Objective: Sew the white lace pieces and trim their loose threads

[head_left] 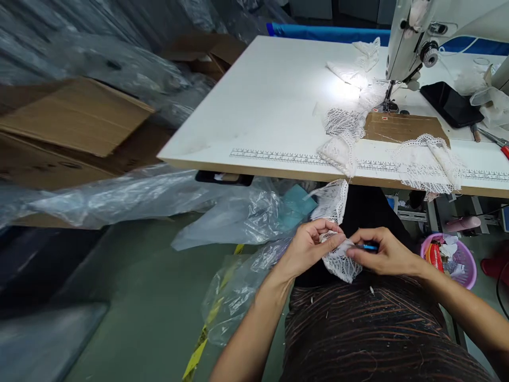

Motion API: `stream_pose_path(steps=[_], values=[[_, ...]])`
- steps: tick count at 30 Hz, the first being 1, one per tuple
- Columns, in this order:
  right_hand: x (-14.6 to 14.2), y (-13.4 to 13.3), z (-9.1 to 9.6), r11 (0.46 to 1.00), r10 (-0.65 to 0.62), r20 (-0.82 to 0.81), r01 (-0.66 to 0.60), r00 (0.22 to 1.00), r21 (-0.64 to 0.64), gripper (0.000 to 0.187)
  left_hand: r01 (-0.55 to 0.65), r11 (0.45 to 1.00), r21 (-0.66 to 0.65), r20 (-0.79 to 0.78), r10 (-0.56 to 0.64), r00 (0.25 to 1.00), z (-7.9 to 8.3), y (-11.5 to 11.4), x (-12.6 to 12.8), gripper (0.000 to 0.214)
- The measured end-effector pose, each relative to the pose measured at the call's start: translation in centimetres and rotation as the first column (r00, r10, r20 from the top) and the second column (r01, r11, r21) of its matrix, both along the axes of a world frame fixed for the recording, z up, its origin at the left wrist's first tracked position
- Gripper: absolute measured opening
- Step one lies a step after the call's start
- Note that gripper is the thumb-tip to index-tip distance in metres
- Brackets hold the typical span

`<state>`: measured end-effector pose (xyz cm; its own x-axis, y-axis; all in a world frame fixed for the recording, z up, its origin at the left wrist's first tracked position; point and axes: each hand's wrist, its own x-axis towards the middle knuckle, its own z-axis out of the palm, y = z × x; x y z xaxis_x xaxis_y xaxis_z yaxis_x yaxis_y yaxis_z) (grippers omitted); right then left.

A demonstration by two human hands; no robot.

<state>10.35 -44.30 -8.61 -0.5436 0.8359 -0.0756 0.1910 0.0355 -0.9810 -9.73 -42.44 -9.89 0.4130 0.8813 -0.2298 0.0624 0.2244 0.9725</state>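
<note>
White lace trim (342, 262) is pinched between the thumb and fingers of my left hand (312, 244), above my lap. My right hand (379, 249) is closed on a small blue tool (369, 247), its tip against the lace beside my left thumb; its exact kind is mostly hidden by the fingers. From my hands the lace runs up over the table's front edge and on in a chain of pieces (345, 124) towards the needle of the sewing machine (392, 95). Another lace piece (427, 162) hangs over the edge to the right.
The white table (238, 106) has a printed ruler along its front. Brown cardboard (401, 129), a black phone (451, 103) and red-handled scissors (495, 139) lie near the machine. Cardboard boxes (75, 114) and plastic sheeting (234, 212) fill the left. A pink bin (471, 265) stands below right.
</note>
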Motion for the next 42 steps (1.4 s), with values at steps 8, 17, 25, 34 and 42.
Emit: stream_pose_path(steps=[8,17,25,34,42], values=[[-0.5,1.6,-0.9,0.997,-0.079,0.118,0.080,0.990,0.000,0.069,-0.072,0.997,-0.005,-0.057,0.072,0.996,1.4,-0.3,-0.8,0.040],[-1.8,2.3,-1.4,0.993,-0.081,0.110,0.070,0.991,0.098,0.059,-0.035,0.999,0.024,-0.083,0.037,0.996,1.6,-0.1,-0.7,0.036],[-1.3,1.7,-1.5,0.979,-0.143,0.185,0.111,0.972,0.172,0.049,-0.030,1.000,-0.005,-0.105,0.030,0.994,1.6,0.3,-0.6,0.042],[-0.8,1.7,-2.4,0.931,-0.313,0.191,0.260,0.930,0.258,0.041,0.095,0.995,0.023,-0.176,-0.090,0.980,0.2,0.7,-0.3,0.038],[-2.6,4.7,-4.6,0.707,-0.678,-0.076,0.677,0.731,0.205,0.041,0.080,0.808,0.584,-0.391,0.194,0.900,-7.1,3.4,1.0,0.016]])
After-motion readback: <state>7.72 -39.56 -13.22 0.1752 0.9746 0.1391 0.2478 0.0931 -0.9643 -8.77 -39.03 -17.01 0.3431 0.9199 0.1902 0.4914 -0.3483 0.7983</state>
